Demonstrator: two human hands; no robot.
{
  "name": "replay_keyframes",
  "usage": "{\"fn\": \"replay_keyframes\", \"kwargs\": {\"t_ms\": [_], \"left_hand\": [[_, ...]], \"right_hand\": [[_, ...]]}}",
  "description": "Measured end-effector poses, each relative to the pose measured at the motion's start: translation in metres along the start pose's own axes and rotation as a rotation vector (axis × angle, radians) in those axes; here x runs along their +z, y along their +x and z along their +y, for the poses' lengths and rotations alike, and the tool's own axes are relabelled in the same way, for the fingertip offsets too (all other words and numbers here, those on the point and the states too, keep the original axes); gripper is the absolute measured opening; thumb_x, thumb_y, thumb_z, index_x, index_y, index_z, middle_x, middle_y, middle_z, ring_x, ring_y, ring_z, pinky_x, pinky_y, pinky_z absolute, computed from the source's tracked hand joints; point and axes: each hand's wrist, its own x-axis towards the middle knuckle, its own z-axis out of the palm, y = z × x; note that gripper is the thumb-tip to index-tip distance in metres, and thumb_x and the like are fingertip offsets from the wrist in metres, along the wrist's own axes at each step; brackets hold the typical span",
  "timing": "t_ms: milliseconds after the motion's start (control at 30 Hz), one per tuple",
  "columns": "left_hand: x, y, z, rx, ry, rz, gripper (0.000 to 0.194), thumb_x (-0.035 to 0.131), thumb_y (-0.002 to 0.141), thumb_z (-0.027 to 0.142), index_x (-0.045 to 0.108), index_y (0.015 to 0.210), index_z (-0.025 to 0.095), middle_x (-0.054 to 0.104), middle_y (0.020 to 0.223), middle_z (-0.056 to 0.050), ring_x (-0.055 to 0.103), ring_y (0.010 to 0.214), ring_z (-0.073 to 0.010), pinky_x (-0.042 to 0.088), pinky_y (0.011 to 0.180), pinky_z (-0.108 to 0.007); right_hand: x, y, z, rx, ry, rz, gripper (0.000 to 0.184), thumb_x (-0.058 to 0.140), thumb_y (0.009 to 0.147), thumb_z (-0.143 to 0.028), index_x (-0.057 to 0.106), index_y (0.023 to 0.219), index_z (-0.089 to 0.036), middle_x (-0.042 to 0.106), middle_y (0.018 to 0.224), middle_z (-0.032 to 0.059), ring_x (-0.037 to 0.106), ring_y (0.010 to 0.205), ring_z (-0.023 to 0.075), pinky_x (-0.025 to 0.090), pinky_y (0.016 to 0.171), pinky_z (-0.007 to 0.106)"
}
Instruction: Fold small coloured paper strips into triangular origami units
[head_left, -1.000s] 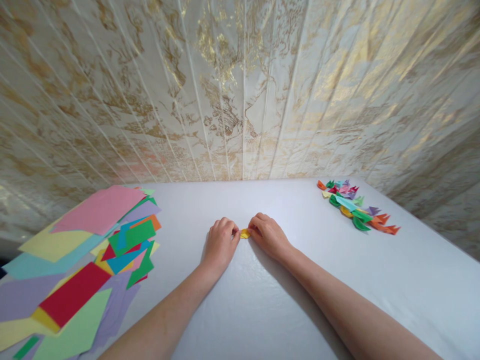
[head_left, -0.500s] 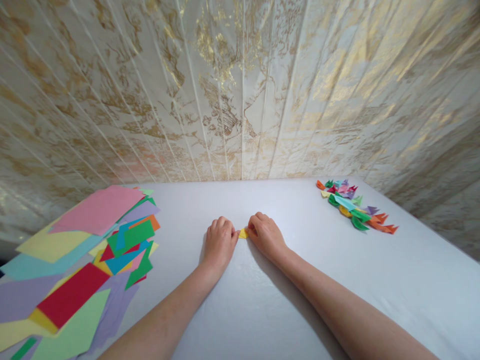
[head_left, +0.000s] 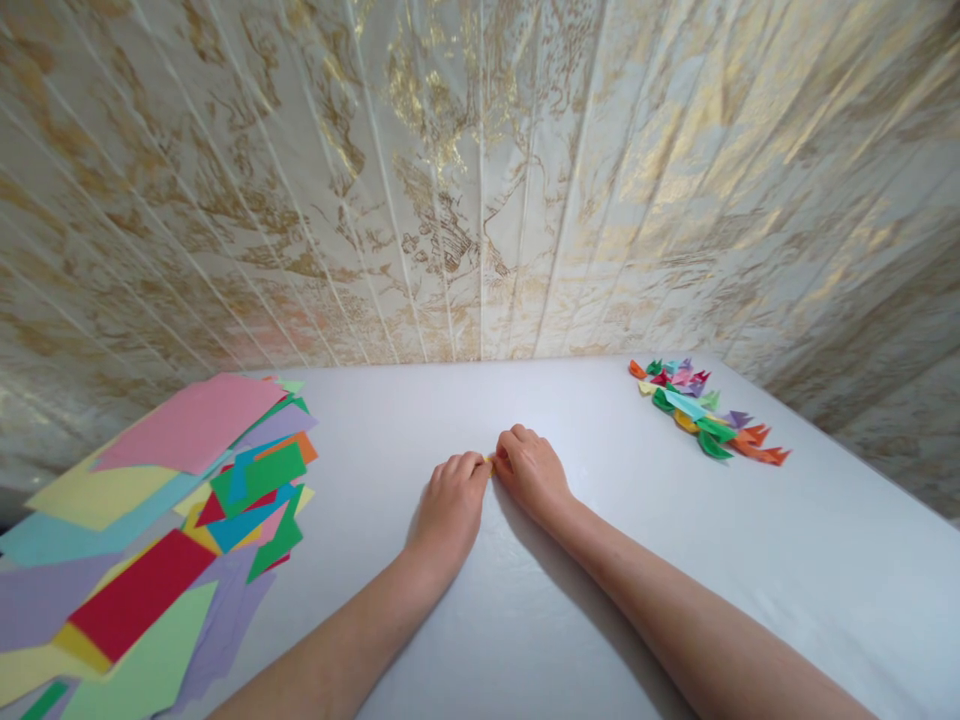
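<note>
A small folded piece of yellow paper [head_left: 490, 465] is pinched between my two hands at the middle of the table, mostly hidden by my fingers. My left hand [head_left: 455, 492] is closed on its left side, thumb and fingertips together. From the right, my right hand [head_left: 531, 470] grips the same paper with bent fingers. The fingertips of both hands almost meet, and only a sliver of yellow shows between them. Both hands rest low over the white tabletop [head_left: 495, 620].
Coloured paper sheets lie spread at the left, among them a pink sheet [head_left: 199, 420], a red rectangle [head_left: 142, 597] and a green piece [head_left: 262, 475]. Several small folded paper figures [head_left: 694, 405] are grouped at the back right. A gold-patterned curtain [head_left: 450, 200] hangs behind the table.
My left hand has moved right and closer to my right hand, covering most of the yellow paper that showed between them before. My right hand has barely moved.
</note>
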Motion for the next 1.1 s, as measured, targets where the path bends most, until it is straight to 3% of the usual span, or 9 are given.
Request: {"fn": "replay_keyframes", "kwargs": {"t_ms": [200,333,467,833,967,1100], "left_hand": [[0.0,-0.002,0.005,-0.028,0.079,-0.045,0.028,0.039,0.096,0.013,0.057,0.114,0.022,0.061,0.109,-0.006,0.056,0.102,-0.0225,0.043,0.09,-0.039],[0.0,-0.003,0.006,-0.019,0.109,-0.054,0.027,0.041,0.095,0.014,0.057,0.114,0.024,0.061,0.11,-0.006,0.056,0.104,-0.0228,0.042,0.092,-0.039],[-0.003,-0.003,0.009,-0.029,0.138,-0.092,0.026,0.042,0.095,0.013,0.057,0.115,0.021,0.062,0.112,-0.008,0.056,0.106,-0.0242,0.043,0.092,-0.041],[-0.017,-0.007,0.01,-0.056,0.307,-0.131,0.027,0.038,0.094,0.011,0.062,0.104,0.016,0.062,0.1,-0.009,0.058,0.097,-0.0249,0.041,0.091,-0.043],[-0.014,-0.006,0.006,-0.087,0.242,-0.096,0.023,0.041,0.095,0.015,0.063,0.1,0.017,0.062,0.099,-0.008,0.058,0.094,-0.0241,0.043,0.087,-0.04],[-0.006,0.001,-0.007,-0.14,0.031,0.016,0.028,0.052,0.093,0.023,0.057,0.12,0.023,0.061,0.107,-0.006,0.056,0.101,-0.0217,0.043,0.087,-0.035]], "right_hand": [[-0.007,-0.005,0.003,0.047,-0.017,-0.011,0.014,0.047,0.094,-0.017,0.06,0.091,-0.02,0.062,0.096,0.0072,0.054,0.085,0.0208,0.035,0.07,0.031],[-0.011,-0.014,-0.001,-0.052,-0.038,-0.027,0.018,0.048,0.092,-0.011,0.063,0.097,-0.02,0.062,0.105,0.0083,0.055,0.092,0.0222,0.036,0.074,0.032],[-0.017,-0.021,-0.008,-0.142,-0.095,-0.104,0.018,0.051,0.092,-0.011,0.066,0.093,-0.02,0.065,0.101,0.0082,0.056,0.094,0.0229,0.037,0.077,0.033],[-0.033,-0.021,-0.011,-0.068,-0.242,-0.183,0.022,0.048,0.088,-0.006,0.067,0.088,-0.018,0.067,0.096,0.0081,0.06,0.085,0.0204,0.038,0.069,0.031],[-0.032,-0.021,-0.008,-0.033,-0.253,-0.165,0.023,0.046,0.088,-0.005,0.066,0.088,-0.017,0.066,0.096,0.0097,0.061,0.086,0.0216,0.038,0.07,0.033],[-0.025,-0.018,0.001,0.035,-0.189,-0.106,0.025,0.042,0.092,-0.009,0.065,0.097,-0.017,0.065,0.098,0.0093,0.06,0.088,0.0225,0.037,0.067,0.032]]}}
